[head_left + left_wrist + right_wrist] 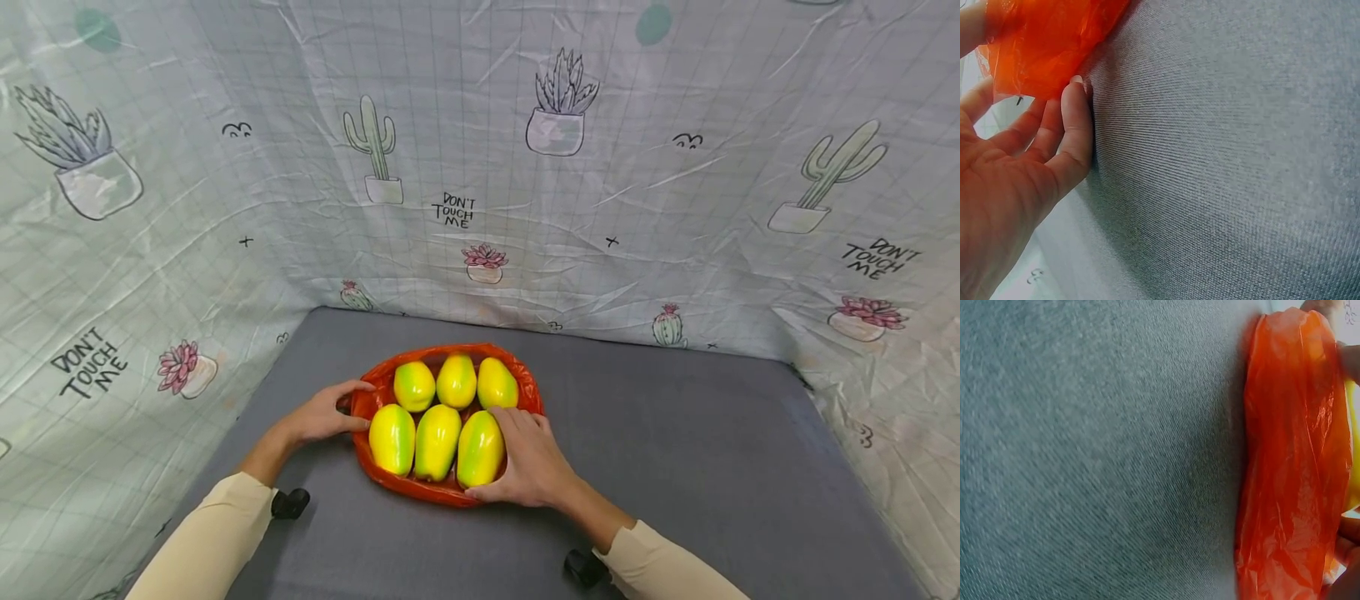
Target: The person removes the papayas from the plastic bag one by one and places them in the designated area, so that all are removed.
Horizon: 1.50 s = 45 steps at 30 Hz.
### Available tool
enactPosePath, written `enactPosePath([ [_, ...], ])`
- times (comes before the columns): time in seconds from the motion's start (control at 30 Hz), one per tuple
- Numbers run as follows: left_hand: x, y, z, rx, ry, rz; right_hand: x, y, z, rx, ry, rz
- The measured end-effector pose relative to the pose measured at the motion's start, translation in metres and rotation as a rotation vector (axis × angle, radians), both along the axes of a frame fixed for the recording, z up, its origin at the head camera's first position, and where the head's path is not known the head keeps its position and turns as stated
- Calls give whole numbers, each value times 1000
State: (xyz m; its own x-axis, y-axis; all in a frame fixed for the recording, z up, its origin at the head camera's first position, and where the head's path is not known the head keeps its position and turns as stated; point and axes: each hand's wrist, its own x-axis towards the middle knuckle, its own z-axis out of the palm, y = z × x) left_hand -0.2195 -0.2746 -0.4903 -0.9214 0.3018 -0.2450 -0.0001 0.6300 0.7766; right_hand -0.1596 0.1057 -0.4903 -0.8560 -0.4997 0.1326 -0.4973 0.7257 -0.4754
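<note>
Cream sleeves [213, 533] nearest; crinkled red bag [427, 492], edge gripped by left hand [326, 414]; six glossy yellow fruits [438, 443], green-streaked, lower-right one clasped by right hand [531, 458].

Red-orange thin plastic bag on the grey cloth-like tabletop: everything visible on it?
The red-orange thin plastic bag looks glossy and crinkled, partly see-through in the left-wrist view. It sits mouth up, spread in a rough oval with low side walls, on the grey cloth-like tabletop. Six glossy yellow-green oval fruits lie inside, in two rows of three. The left hand grips its left edge; the right hand reaches over its right side. Its underside is hidden.
</note>
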Motion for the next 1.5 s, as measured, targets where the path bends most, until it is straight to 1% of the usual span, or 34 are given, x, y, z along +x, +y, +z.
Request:
enactPosePath([
  [0.27, 5, 1, 2, 17, -13, -1, -1, 4, 1, -33, -4, 3],
  [0.37, 6, 1, 2, 12, -18, 6, -2, 5, 3, -51, -7, 4],
  [0.43, 6, 0, 1, 6, -15, -2, -2, 6, 5, -70, -18, 10],
  [0.67, 5, -1, -2, 2, -23, 15, -6, 12, 11, -115, -57, 29],
  [0.93, 3, -2, -3, 0, -24, 12, -8, 18, 18, -190, -79, 51],
  [1.13, 3, -2, -2, -6, -29, 16, -9, 23, 25, -207, -87, 55],
  [1.27, 2, -1, -2, -2, -30, 21, -12, 27, 31, -224, -73, 68],
  [1.37, 2, -1, -1, 8, -31, 20, -15, 30, 33, -208, -66, 68],
  [1.5, 1, -1, -1, 16, -29, 15, -17, 34, 35, -178, -61, 48],
])
